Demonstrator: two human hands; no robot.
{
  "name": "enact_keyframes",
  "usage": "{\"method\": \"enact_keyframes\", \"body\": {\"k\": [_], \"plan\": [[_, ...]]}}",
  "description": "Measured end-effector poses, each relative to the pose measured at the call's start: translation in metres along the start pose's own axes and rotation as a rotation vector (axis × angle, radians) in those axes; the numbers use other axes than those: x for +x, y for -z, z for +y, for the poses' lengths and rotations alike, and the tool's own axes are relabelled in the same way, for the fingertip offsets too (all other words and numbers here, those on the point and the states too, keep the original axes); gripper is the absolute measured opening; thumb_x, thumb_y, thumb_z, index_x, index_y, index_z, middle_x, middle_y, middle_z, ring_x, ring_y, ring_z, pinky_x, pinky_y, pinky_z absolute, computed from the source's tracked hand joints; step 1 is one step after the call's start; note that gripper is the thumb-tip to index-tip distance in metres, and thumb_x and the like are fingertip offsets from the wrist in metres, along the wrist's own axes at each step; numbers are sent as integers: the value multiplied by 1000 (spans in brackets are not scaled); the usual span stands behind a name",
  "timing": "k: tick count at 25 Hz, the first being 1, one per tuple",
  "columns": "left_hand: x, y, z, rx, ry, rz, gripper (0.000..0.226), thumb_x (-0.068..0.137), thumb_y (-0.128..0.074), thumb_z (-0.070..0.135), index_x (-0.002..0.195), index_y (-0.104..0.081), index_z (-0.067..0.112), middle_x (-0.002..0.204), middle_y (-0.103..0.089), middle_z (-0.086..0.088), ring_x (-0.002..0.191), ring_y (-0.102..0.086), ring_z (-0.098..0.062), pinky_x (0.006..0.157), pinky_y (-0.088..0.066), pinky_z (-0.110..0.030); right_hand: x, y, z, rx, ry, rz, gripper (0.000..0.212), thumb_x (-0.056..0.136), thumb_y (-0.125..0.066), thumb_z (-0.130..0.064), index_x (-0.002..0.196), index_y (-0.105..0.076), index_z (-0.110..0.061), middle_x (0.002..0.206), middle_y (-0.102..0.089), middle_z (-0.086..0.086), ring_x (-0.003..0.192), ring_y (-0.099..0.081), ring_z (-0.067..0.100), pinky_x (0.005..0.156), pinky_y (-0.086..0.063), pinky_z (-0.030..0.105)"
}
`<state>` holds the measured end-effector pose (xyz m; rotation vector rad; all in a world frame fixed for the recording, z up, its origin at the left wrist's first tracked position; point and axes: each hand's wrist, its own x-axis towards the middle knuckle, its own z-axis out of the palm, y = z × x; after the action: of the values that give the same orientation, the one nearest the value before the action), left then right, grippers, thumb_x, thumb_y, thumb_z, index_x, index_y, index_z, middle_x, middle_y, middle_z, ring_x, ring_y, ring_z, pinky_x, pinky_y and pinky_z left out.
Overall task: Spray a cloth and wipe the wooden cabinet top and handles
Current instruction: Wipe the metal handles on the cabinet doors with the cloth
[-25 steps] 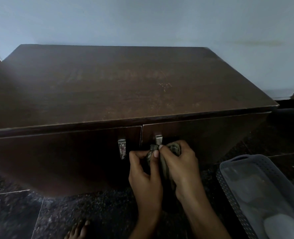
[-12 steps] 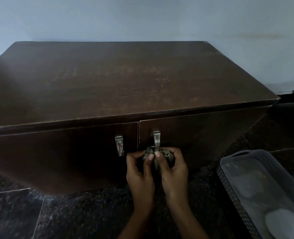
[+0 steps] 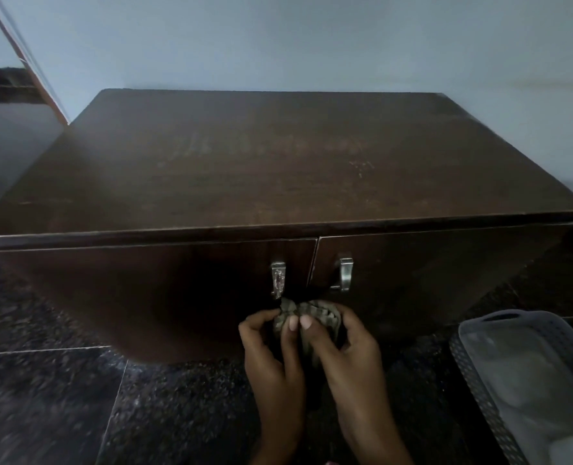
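While your left hand [image 3: 273,355] and right hand [image 3: 342,350] clamp the bunched cloth [image 3: 307,313], both sit just below the cabinet's handles [image 3: 345,274].

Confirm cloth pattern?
Striped, olive and pale, on the cloth bunched in both hands; head view.

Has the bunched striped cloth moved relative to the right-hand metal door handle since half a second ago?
Yes. The bunched striped cloth, then wrapped around the right-hand metal door handle, now sits below it and leftward, nearer the left-hand metal handle.
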<state>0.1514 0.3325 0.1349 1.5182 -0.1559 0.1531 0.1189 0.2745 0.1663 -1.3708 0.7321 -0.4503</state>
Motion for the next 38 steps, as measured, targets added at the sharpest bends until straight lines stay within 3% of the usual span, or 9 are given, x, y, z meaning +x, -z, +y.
{"method": "enact_keyframes", "body": {"k": [5,9,11,15,19,25,30,36,38], "plan": [[30,11,24,-18,-85,-84,17,86,-54,26,93,-48,40,92,-59,30,86,-59,9,70,-43,-1,8,-21,-23,-11,182,-17,10,80,-67,-22,87,-67,-29,87,-74,-4,85,-69,7,76,-57,26],[41,12,29,-28,-55,-89,14,88,-58,25,90,-49,37,88,-60,23,85,-59,8,70,-44,-2,13,-32,-30,-138,292,58,7,80,-66,-25,82,-63,-31,83,-71,-5,79,-67,2,71,-55,19],[44,11,30,-12,-49,-75,19,88,-59,19,87,-49,35,84,-60,16,81,-59,9,68,-44,-2,16,-34,-33,-156,262,94,6,80,-66,-27,77,-62,-30,76,-70,-7,72,-67,0,63,-53,13],[46,10,32,11,-5,-81,19,87,-60,19,81,-49,34,79,-59,13,75,-59,7,62,-44,-4,27,-34,-41,-172,64,86,8,78,-69,-29,81,-67,-22,76,-71,-2,71,-69,10,66,-57,27],[38,10,31,40,17,-52,20,87,-60,16,80,-48,31,79,-59,11,74,-58,8,62,-42,-3,24,-34,-39,-157,-40,63,9,80,-67,-27,80,-65,-19,80,-70,3,75,-68,17,65,-57,29],[29,14,20,32,33,-45,19,87,-59,16,81,-49,32,80,-60,11,75,-60,5,63,-44,-5,17,-34,-30,-160,-59,80,11,81,-66,-26,72,-61,-21,76,-68,4,71,-67,18,62,-55,28],[44,13,28,-5,-36,-77,17,88,-59,16,83,-51,31,80,-61,13,77,-60,5,66,-43,-4,22,-40,-45,-214,52,117,7,80,-66,-29,81,-61,-24,74,-64,-9,68,-62,1,56,-48,12],[42,14,25,-18,4,-102,17,88,-58,19,82,-50,34,82,-62,10,77,-61,2,68,-47,-10,25,-40,-44,-257,-13,125,23,81,-65,-31,95,-65,-13,87,-68,2,81,-66,16,73,-57,30],[37,14,21,4,1,-78,19,88,-59,17,81,-50,32,81,-61,9,76,-59,2,69,-46,-13,23,-38,-39,-255,-27,111,22,81,-65,-30,94,-65,-14,87,-68,2,78,-66,14,68,-56,27]]}}
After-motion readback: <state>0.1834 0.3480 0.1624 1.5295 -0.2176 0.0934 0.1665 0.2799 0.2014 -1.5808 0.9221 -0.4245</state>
